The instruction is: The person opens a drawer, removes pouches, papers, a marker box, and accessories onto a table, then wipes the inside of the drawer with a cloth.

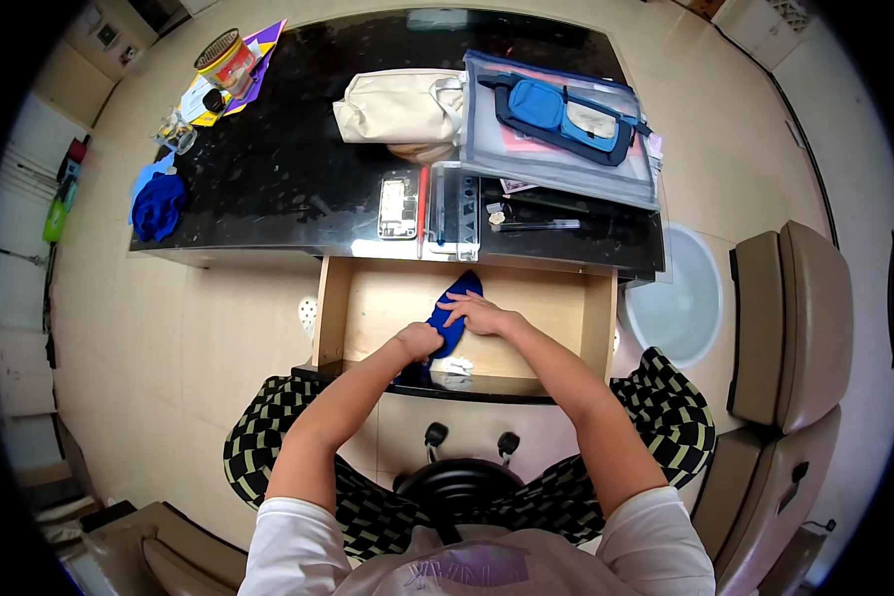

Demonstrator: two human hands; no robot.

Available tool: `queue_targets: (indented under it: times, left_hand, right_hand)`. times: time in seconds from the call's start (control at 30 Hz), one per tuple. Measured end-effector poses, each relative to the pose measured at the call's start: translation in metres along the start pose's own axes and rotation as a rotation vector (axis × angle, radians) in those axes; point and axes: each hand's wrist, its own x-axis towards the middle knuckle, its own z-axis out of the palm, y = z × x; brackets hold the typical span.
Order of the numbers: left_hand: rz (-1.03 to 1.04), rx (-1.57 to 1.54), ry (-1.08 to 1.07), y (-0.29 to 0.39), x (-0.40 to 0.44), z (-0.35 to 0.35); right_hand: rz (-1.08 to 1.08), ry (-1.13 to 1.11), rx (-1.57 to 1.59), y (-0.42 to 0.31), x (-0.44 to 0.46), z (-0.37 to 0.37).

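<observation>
A dark blue cloth item (453,339) lies in the open wooden drawer (372,298), its pointed end toward the back. My left hand (420,341) is closed on the near left part of the cloth, close to the drawer's front edge. My right hand (475,312) rests on the upper part of the cloth with its fingers spread. A small crumpled white piece (456,367) sits by the drawer front, just below the cloth.
The black tabletop (268,169) holds a cream pouch (397,106), a mesh bag (487,149), a blue pouch (566,117), an opened phone (398,205) and bunched blue cloth (159,207). A pale tub (673,298) stands right of the drawer.
</observation>
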Motion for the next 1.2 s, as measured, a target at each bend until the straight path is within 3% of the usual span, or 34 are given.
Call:
queue_targets:
  times: [0.73,0.87,0.97,1.03,1.2]
  left_hand:
    - [0.056,0.140,0.094,0.049,0.037,-0.015]
    - [-0.045,0.025,0.091,0.045,0.024,-0.018]
    - [-0.109,-0.201,0.139,0.039,0.015,-0.016]
    - [-0.127,-0.232,0.201,0.035,0.010,-0.012]
    - [-0.218,-0.262,0.259,0.035,0.002,-0.022]
  right_hand:
    - [0.225,0.056,0.053,0.011,-0.072,-0.003]
    - [0.180,0.155,0.139,0.022,-0.074,0.002]
    - [0.182,0.229,0.093,0.017,-0.077,0.009]
    - [0.146,0.282,-0.191,0.010,-0.081,0.014]
    - [0.141,0.310,-0.336,0.004,-0.079,0.012]
